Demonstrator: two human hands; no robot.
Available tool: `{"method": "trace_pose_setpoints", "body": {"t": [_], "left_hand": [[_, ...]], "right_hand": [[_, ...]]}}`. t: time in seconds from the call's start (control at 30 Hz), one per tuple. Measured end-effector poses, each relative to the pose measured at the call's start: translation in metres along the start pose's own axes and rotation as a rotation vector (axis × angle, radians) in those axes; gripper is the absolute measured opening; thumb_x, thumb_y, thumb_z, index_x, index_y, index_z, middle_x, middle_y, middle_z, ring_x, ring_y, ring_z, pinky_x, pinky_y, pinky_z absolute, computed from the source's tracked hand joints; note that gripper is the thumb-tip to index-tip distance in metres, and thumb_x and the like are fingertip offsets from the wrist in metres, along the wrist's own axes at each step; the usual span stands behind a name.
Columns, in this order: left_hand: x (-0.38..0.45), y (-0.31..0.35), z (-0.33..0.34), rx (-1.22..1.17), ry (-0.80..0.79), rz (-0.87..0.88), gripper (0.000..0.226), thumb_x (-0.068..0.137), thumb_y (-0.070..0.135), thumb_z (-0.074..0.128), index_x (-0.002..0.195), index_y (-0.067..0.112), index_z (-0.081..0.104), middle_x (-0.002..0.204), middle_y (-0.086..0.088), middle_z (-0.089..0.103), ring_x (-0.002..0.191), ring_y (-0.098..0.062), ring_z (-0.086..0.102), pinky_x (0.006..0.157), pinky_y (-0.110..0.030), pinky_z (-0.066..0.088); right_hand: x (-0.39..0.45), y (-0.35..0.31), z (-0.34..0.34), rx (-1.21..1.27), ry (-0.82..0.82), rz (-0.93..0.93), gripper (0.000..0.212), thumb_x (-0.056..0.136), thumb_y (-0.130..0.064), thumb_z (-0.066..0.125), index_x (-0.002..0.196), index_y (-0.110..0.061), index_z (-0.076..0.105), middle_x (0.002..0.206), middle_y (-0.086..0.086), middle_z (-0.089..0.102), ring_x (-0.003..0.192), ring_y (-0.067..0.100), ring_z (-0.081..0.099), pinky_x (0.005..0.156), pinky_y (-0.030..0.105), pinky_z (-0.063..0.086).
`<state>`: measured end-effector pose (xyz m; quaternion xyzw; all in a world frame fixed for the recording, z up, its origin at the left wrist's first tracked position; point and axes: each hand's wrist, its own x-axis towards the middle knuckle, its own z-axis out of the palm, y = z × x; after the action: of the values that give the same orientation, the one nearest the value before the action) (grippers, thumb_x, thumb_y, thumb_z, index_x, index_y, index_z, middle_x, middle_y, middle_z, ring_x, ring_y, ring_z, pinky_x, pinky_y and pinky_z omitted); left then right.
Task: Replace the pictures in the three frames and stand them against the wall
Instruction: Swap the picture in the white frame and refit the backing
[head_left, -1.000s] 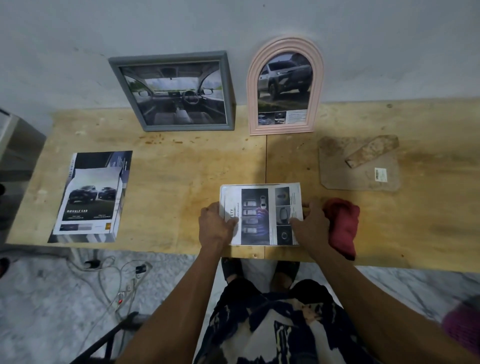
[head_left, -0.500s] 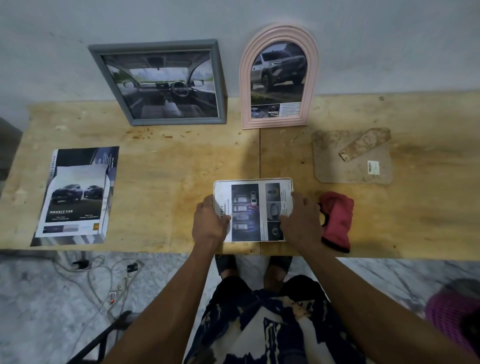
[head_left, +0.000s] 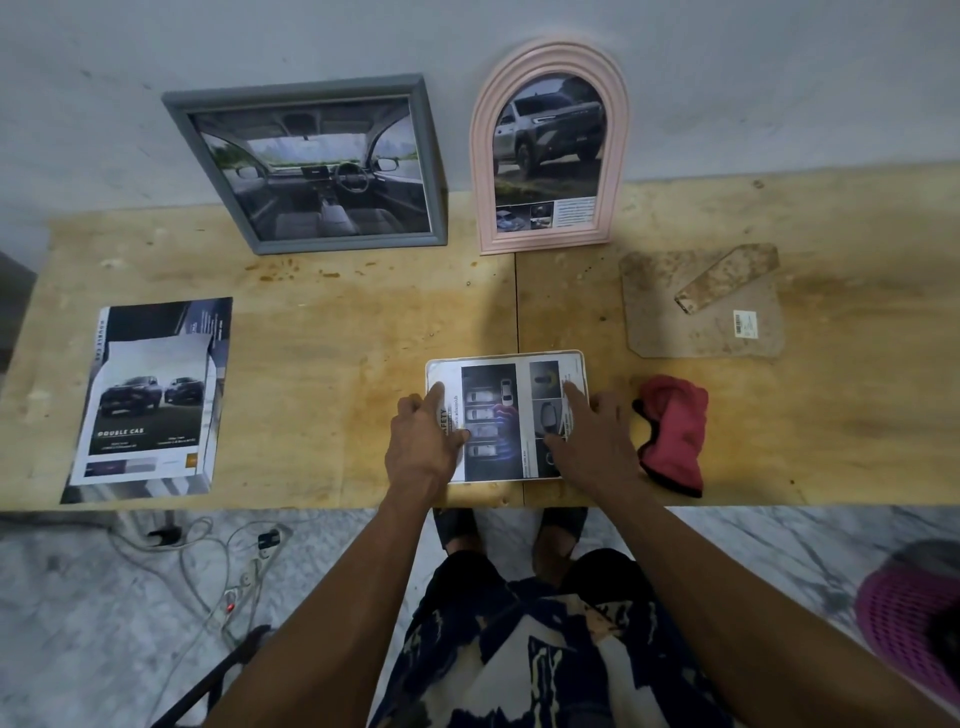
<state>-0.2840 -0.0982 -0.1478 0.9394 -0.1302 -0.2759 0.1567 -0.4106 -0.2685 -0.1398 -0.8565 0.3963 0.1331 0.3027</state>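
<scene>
A white frame with a car-safety picture in it lies flat near the table's front edge. My left hand presses its left side with straight fingers, and my right hand presses its right side the same way. A grey square frame showing a car interior leans against the wall at the back. Beside it to the right leans a pink arched frame with a pickup-truck picture. The brown backing board with its stand flap lies flat at the right.
A stack of car brochure pages lies at the table's left. A red cloth sits just right of my right hand. The wooden table ends right below the white frame. Cables trail on the floor at the left.
Both hands have shifted from gripping the picture's side edges to pressing flat on top of it with straight fingers. The picture now lies squared inside the white frame.
</scene>
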Motion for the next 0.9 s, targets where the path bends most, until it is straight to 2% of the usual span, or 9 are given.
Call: {"method": "trace_pose_setpoints", "body": {"t": [0.53, 0.9], "left_hand": [[0.000, -0.001, -0.001, -0.002, -0.016, 0.025, 0.074, 0.091, 0.039, 0.067, 0.154, 0.025, 0.029, 0.143, -0.010, 0.039, 0.125, -0.032, 0.046, 0.097, -0.043, 0.048], [0.003, -0.013, -0.009, 0.034, -0.090, 0.120, 0.078, 0.093, 0.042, 0.064, 0.156, 0.025, 0.022, 0.145, -0.009, 0.035, 0.127, -0.030, 0.046, 0.096, -0.043, 0.049]], "right_hand": [[-0.003, -0.005, 0.005, 0.013, 0.029, 0.032, 0.077, 0.082, -0.039, 0.069, 0.145, -0.030, 0.025, 0.134, 0.008, 0.034, 0.125, 0.027, 0.030, 0.086, 0.040, 0.045], [-0.012, -0.014, 0.009, 0.034, 0.024, 0.097, 0.081, 0.083, -0.039, 0.069, 0.148, -0.029, 0.023, 0.140, 0.010, 0.033, 0.127, 0.030, 0.029, 0.093, 0.044, 0.044]]}}
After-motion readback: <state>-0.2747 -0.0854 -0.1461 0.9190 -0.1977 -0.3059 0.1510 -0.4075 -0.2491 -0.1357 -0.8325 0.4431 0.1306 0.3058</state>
